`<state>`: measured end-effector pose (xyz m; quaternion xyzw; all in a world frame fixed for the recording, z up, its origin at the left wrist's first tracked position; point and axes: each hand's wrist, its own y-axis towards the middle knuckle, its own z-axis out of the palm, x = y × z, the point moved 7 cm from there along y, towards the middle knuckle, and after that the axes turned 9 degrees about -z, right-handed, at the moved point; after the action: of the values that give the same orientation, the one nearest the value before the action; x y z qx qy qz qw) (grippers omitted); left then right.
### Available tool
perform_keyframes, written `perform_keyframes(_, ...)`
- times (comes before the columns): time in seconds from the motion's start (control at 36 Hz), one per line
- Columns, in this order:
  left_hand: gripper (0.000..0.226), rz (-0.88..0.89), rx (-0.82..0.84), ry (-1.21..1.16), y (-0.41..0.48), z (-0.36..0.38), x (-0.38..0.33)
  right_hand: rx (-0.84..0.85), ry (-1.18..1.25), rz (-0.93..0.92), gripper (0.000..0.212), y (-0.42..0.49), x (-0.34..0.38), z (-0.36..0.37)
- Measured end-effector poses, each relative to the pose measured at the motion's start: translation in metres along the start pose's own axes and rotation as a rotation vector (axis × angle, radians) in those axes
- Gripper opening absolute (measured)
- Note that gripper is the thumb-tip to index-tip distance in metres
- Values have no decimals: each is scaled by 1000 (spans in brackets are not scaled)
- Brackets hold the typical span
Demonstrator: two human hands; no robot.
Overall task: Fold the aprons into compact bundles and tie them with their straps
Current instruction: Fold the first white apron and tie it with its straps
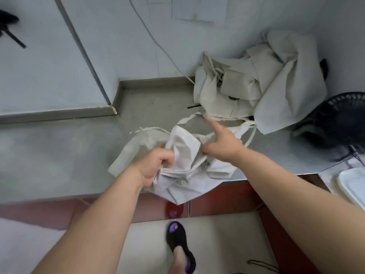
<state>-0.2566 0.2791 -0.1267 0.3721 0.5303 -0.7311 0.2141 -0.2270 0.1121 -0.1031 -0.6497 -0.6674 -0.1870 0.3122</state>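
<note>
A crumpled white apron (183,155) lies at the front edge of the steel counter (59,155), one corner hanging over the edge. Its thin straps (248,135) trail towards the back and right. My left hand (154,165) grips a bunch of the apron's fabric on its left side. My right hand (223,143) is on the apron's right side, thumb and curled fingers pinching its upper edge while the index finger sticks out straight towards the back. A heap of several more cream aprons (266,86) sits in the back right corner against the wall.
A black fan (339,119) stands at the counter's right end, with a white tray (353,184) in front of it. A grey cable (158,42) runs down the wall behind the heap. A foot in a black sandal (177,242) stands on the floor below.
</note>
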Motion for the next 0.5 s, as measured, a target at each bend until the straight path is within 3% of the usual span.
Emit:
perform_keyframes(0.03, 9, -7, 15, -26, -13, 7, 11, 70, -93, -10, 74, -15, 3, 6)
perform_keyframes(0.17, 13, 88, 2, -66, -63, 12, 35, 227, -468, -97, 44, -65, 17, 32)
perform_keyframes(0.25, 14, 100, -26, -72, -91, 4, 50, 269, -304, -147, 23, -90, 26, 46)
perform_keyframes(0.36, 13, 68, -62, -136, -117, -5, 68, 306, -171, -120, 12, -115, 35, 60)
perform_keyframes(0.44, 26, 8, -51, -180, -127, -6, 85, 322, -142, -101, 17, -129, 38, 71)
perform_keyframes(0.5, 31, -30, -45, -180, -128, -7, 93, 243, -73, -80, 22, -127, 33, 70)
